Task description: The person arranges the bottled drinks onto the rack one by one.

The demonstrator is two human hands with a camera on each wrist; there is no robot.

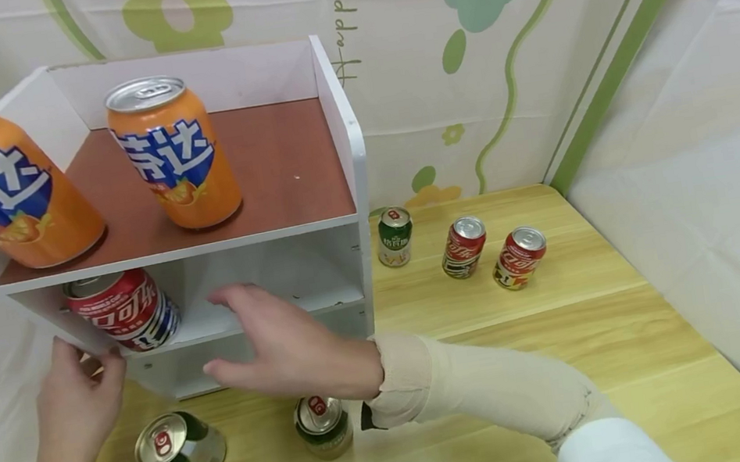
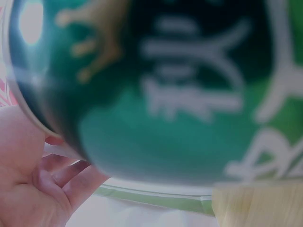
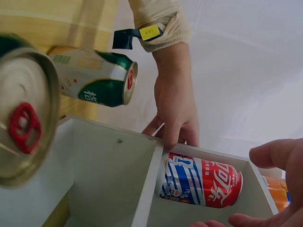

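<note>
My left hand [image 1: 76, 410] grips the front edge of the left side panel of a white shelf unit [image 1: 355, 162], beside the middle level. On that level, at the left, stands a red cola can [image 1: 119, 314], just above those fingers. In the right wrist view the cola can [image 3: 203, 182] lies sideways because of the camera angle. My right hand [image 1: 294, 344] is spread before the middle level, right of the cola can, thumb apart from the fingers, holding nothing. A green can [image 2: 189, 85], close to the camera, fills much of the left wrist view and partly hides the left hand.
Two orange soda cans [image 1: 178, 159] stand on the brown top shelf. Two green-and-white cans [image 1: 191, 449] are on the wooden table [image 1: 573, 360] before the unit. Right of it stand another green can [image 1: 395, 239] and two red cola cans [image 1: 463, 249]. A flowered curtain [image 1: 408, 99] hangs behind.
</note>
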